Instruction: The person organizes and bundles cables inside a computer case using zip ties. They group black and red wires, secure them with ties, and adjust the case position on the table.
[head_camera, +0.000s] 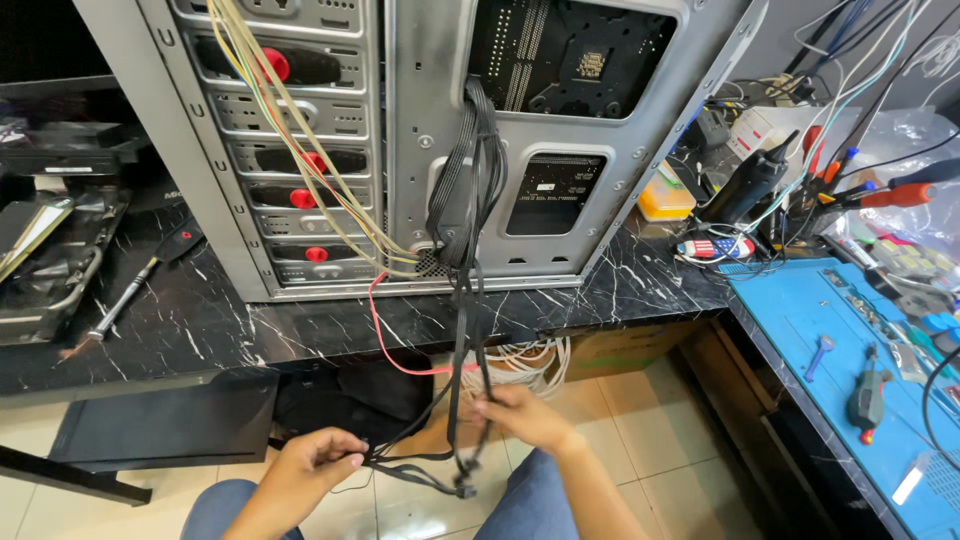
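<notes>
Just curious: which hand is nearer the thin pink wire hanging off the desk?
Right. The right hand sits just beside the thin pink wire; the left hand is lower, further left.

Two hands: left hand (318, 455), right hand (528, 415), each grip closed on the one black cable bundle (462, 300). One open computer case (420, 140) above the grips on the desk (200, 320). Four red drive-bay clips (303, 198). One pink wire (385, 340). One brush (120, 300). One blue mat (850, 330).

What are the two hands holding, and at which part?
Both hold the black cable bundle near its loose lower end: left hand on the side strands, right hand higher up.
</notes>
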